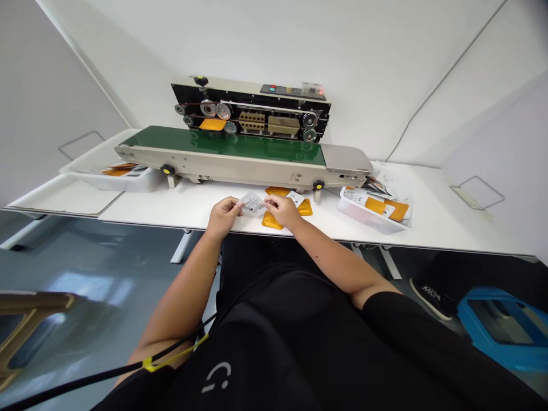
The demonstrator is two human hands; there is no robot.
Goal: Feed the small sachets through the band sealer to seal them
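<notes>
Between both hands, above the table's front edge, is a small clear packet (253, 204) with dark print on it. My left hand (223, 217) pinches its left side between thumb and fingers. At its right edge, my right hand (283, 211) is closed on it too. Several orange pouches (273, 220) lie on the table under and beside my right hand, one bearing a white label (296, 198). My right hand partly covers these pouches.
Behind my hands stands a band sealing machine (252, 114) with a green conveyor belt (222, 142). An orange pouch (213, 124) sits among its left rollers. White bins with pouches stand left (143, 181) and right (355, 214). A blue stool (479, 325) and a shoe (432, 297) are at lower right.
</notes>
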